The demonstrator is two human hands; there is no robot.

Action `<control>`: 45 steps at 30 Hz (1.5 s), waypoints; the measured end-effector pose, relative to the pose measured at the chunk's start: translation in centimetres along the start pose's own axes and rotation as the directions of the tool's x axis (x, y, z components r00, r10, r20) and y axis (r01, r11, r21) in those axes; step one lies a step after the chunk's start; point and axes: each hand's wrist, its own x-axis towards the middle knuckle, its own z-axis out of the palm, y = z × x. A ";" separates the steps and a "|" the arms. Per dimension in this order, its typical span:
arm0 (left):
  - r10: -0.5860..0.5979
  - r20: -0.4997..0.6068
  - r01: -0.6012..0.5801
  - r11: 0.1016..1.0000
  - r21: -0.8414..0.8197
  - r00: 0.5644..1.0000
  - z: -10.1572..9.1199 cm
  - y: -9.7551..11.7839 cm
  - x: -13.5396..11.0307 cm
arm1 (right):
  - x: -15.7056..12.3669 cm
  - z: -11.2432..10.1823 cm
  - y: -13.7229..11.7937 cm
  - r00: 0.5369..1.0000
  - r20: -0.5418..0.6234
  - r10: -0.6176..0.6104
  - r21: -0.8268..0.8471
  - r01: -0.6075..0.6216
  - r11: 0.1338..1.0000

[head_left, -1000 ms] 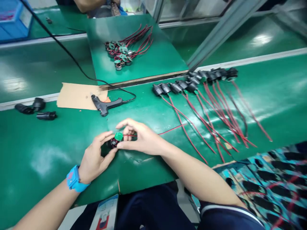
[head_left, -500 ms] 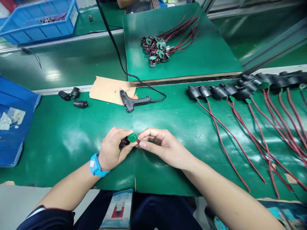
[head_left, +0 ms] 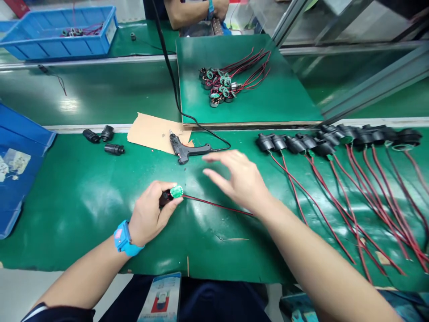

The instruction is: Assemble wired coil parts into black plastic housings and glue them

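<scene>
My left hand (head_left: 152,208) grips a small black motor housing (head_left: 165,197) between thumb and fingers. A round green circuit board (head_left: 176,191) sits at the housing's right end. From it a red wire (head_left: 217,205) runs right across the mat and passes under my right forearm. My right hand (head_left: 236,179) is raised with thumb and fingers apart, holding nothing. Just beyond its fingertips lies a black hot glue gun (head_left: 187,151), its nozzle over a piece of tan cardboard (head_left: 147,130).
Several black housings with red wires (head_left: 296,144) line the right side. Three black cylindrical parts (head_left: 114,149) lie left, near a blue bin (head_left: 23,170). Wired motors (head_left: 217,87) rest on a raised green board (head_left: 284,98). Behind are a blue crate (head_left: 60,51) and another person's arm (head_left: 191,13).
My right hand has let go of the wire and moved up and right toward the glue gun, opening. My left hand keeps the motor housing, slightly farther left.
</scene>
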 end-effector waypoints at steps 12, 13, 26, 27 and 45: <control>0.041 -0.040 -0.035 0.988 0.148 0.998 -0.7 -1.9 0.5 | 3.2 2.2 2.6 0.983 0.148 -0.108 -0.431 0.162 0.888; 0.049 -0.051 -0.040 0.987 0.159 0.998 -0.7 -1.9 0.5 | 2.3 1.7 2.3 0.987 0.086 -0.135 -0.385 0.158 0.909; 0.181 -0.081 -0.155 0.955 0.254 0.980 -0.5 -1.1 0.1 | -3.5 -1.0 -2.2 0.927 -0.373 -0.034 -0.185 -0.039 0.982; 0.187 -0.083 -0.160 0.952 0.259 0.979 -0.4 -1.1 0.1 | -3.4 -0.9 -2.3 0.928 -0.370 -0.039 -0.198 -0.038 0.979; 0.195 -0.070 -0.170 0.949 0.267 0.978 -0.5 -0.8 0.1 | -3.3 -0.8 -2.1 0.955 -0.270 -0.125 -0.173 0.080 0.982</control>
